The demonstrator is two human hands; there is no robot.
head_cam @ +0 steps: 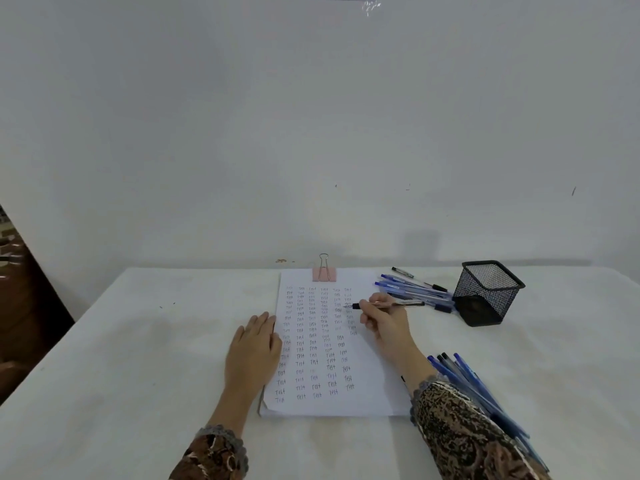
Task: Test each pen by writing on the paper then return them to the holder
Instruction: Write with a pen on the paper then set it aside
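- Right hand grips a pen between thumb and curled fingers. The pen lies nearly level, with its dark tip pointing left at the paper, in the right-hand column of written words near the top of the sheet.
- Left hand lies flat with fingers straight. Its fingertips rest on the left edge of the paper and its palm is on the worktop.
- Columns of the small handwritten word "Test" cover most of the paper, and a pink binder clip clamps its top edge.
- The black mesh holder stands on the worktop to the right of the paper, beyond the right hand.
- A loose group of blue and black pens lies between the paper's top right corner and the holder, its near ends just beside the holder's base.
- A second bundle of pens lies by the right forearm, partly hidden under the patterned sleeve.
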